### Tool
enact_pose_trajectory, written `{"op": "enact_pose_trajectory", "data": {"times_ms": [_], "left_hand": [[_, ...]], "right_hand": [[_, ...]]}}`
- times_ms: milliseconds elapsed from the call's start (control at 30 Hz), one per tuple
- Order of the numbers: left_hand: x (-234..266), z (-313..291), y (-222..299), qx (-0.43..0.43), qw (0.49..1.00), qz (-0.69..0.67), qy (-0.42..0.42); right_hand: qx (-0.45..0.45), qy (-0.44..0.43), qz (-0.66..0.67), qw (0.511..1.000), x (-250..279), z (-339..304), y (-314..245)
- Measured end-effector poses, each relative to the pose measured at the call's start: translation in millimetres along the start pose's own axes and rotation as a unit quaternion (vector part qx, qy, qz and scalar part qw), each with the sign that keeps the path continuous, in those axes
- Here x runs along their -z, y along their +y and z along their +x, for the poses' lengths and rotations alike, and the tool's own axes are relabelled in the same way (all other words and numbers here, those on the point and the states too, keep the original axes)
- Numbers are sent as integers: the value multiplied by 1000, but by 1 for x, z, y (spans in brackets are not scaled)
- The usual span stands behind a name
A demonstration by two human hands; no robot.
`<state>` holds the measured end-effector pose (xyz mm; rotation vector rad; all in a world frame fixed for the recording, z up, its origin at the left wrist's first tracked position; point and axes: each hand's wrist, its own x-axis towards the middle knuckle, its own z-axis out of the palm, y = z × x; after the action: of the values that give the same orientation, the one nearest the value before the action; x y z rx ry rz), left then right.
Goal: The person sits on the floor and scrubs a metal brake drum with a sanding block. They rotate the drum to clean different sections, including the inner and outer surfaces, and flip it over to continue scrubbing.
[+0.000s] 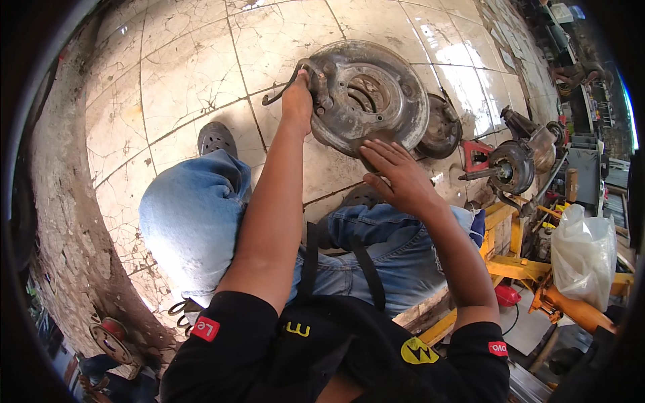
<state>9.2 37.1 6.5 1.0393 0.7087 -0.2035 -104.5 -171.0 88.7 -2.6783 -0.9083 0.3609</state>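
A round metal brake backing plate (408,94), worn and greasy with a large hole in its middle, is held up above the tiled floor in front of me. My left hand (297,104) is closed on its left edge, beside a bent metal tube or lever (275,95) that sticks out to the left. Most of those fingers are hidden behind the part. My right hand (398,173) lies with fingers stretched out against the plate's lower rim. Just behind the plate's right side, a second round brake part (442,129) rests on the floor, partly covered.
To the right, an axle hub assembly (512,168) stands by a red stand (476,154). Nearer are a yellow metal frame (517,267), a clear plastic bag (583,252) and an orange cylinder (572,307). A rough, worn ledge (70,201) runs along the left.
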Motion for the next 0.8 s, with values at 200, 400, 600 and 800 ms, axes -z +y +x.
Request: {"op": "enact_pose_trajectory", "data": {"times_ms": [200, 400, 600, 800], "left_hand": [[-4, 7, -2, -4, 1000, -23, -12], [-5, 17, -11, -24, 1000, 7, -11], [-3, 30, -19, -35, 999, 3, -25], [8, 39, -26, -31, 998, -15, -46]], "right_hand": [[19, 56, -26, 998, -36, 9, -51], [33, 42, -94, 994, -27, -12, -9], [-36, 93, -64, 993, -35, -18, 10], [-156, 272, -146, 938, -57, 5, 14]]}}
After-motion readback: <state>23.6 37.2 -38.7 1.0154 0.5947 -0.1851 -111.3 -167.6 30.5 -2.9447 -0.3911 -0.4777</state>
